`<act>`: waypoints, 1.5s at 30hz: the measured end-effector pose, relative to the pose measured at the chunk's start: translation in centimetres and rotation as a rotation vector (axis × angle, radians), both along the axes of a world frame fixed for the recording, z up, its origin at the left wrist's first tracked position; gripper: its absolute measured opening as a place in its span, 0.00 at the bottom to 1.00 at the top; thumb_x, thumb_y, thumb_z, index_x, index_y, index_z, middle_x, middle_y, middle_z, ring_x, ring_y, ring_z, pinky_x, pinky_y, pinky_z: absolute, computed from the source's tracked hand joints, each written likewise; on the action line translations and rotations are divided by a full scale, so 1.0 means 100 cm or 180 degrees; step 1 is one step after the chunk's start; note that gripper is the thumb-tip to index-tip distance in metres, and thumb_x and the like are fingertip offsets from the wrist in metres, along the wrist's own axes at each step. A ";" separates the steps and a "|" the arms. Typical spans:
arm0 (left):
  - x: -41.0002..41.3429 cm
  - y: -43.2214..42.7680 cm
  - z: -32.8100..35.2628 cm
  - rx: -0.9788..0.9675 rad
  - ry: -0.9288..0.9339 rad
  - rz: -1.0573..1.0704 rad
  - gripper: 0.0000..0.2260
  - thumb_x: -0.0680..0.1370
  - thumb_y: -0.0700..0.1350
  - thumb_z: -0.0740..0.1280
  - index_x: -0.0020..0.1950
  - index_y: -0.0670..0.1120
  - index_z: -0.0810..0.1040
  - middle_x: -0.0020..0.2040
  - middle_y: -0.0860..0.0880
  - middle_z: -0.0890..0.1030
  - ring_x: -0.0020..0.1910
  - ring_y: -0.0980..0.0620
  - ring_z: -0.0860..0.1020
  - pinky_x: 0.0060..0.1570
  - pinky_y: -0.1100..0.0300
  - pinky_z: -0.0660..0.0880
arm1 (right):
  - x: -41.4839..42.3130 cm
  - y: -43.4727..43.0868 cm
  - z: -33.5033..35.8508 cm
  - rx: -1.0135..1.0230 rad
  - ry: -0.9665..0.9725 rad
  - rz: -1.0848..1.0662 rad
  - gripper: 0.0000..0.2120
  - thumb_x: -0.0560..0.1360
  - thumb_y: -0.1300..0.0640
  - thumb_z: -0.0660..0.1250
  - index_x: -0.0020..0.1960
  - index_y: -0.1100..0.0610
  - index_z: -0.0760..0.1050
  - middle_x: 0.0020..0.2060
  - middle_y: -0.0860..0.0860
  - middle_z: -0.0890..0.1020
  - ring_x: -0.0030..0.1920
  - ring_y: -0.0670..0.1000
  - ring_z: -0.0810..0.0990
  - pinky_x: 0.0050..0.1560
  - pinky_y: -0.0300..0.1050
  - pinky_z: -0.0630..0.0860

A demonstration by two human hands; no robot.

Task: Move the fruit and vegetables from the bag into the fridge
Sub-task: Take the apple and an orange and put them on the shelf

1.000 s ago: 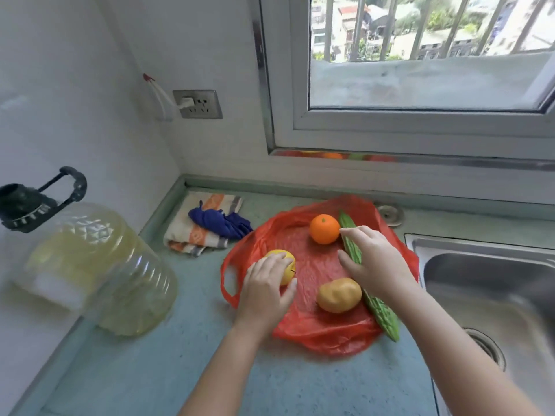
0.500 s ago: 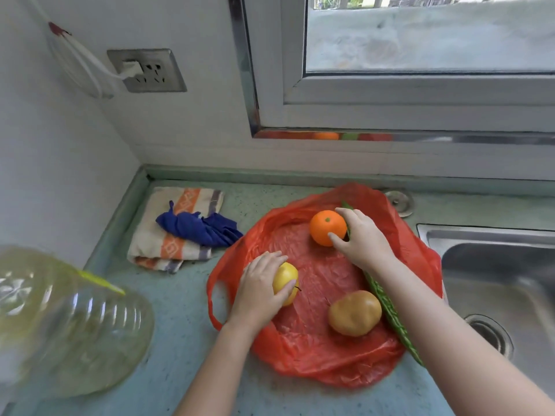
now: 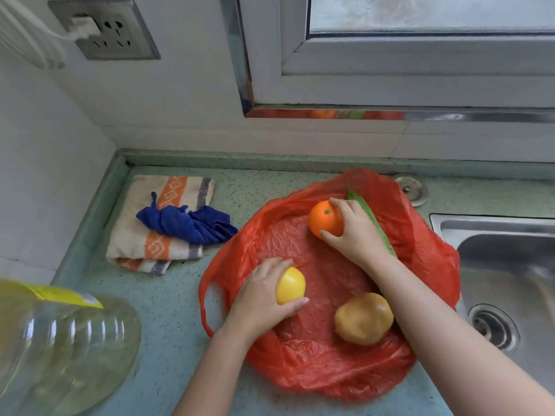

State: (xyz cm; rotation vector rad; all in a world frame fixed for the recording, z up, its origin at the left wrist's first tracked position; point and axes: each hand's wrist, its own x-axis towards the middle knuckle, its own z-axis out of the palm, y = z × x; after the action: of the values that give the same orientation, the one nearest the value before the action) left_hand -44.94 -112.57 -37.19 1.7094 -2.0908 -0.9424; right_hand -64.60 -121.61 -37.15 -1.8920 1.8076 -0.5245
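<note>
Right hand clamped on orange, left hand clamped on yellow fruit, both inside red bag. Potato between forearms, nearer right; long green vegetable lengthwise under right hand.

Left hand, right hand cupped

My right forearm covers most of the long green ridged gourd. The big clear plastic oil jug, near left, is blurred and cut off by the edge; the steel sink runs off right.
</note>
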 end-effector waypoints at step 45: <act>-0.153 0.109 0.132 -0.0482 0.2335 -0.0755 0.28 0.61 0.64 0.70 0.60 0.64 0.70 0.59 0.62 0.73 0.56 0.64 0.73 0.50 0.71 0.72 | -0.134 0.294 0.149 -0.1356 -0.0804 -0.1777 0.36 0.65 0.53 0.75 0.65 0.37 0.60 0.58 0.44 0.66 0.50 0.39 0.72 0.49 0.34 0.71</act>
State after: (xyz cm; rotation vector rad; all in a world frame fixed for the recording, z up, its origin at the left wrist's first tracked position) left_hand -60.20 -101.71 -23.97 0.8523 -1.8035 -1.2066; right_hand -77.96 -92.17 -22.29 -1.4378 2.1602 -1.3682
